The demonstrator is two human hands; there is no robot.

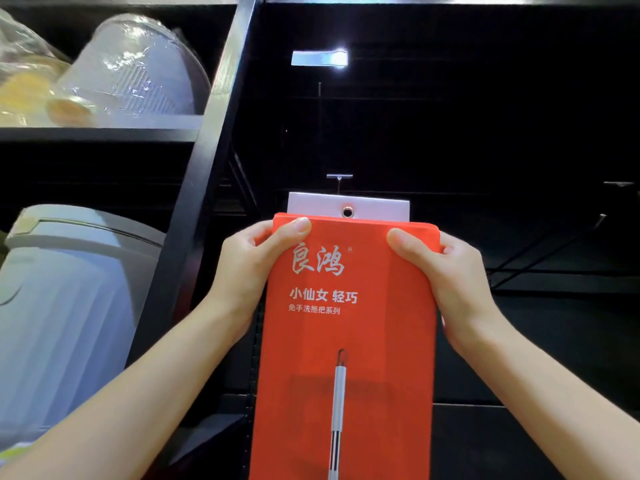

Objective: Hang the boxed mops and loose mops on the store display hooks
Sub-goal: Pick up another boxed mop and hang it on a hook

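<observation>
A tall orange-red mop box (pixel 346 323) with white print and a pictured mop handle stands upright in front of a dark display wall. Its white top flap (pixel 311 204) carries a metal eyelet (pixel 347 212). My left hand (pixel 256 261) grips the box's upper left edge, thumb on the front. My right hand (pixel 446 271) grips the upper right edge the same way. A thin display hook (pixel 339 183) with a small clear tag holder sticks out just above the eyelet. Whether the hook passes through the eyelet cannot be told.
A black shelf upright (pixel 207 140) runs diagonally left of the box. Pale plastic bins (pixel 69 289) and wrapped plastic tubs (pixel 135 71) fill the shelves on the left. Another hook (pixel 601 220) juts out at the right. A shiny label holder (pixel 318 58) hangs higher up.
</observation>
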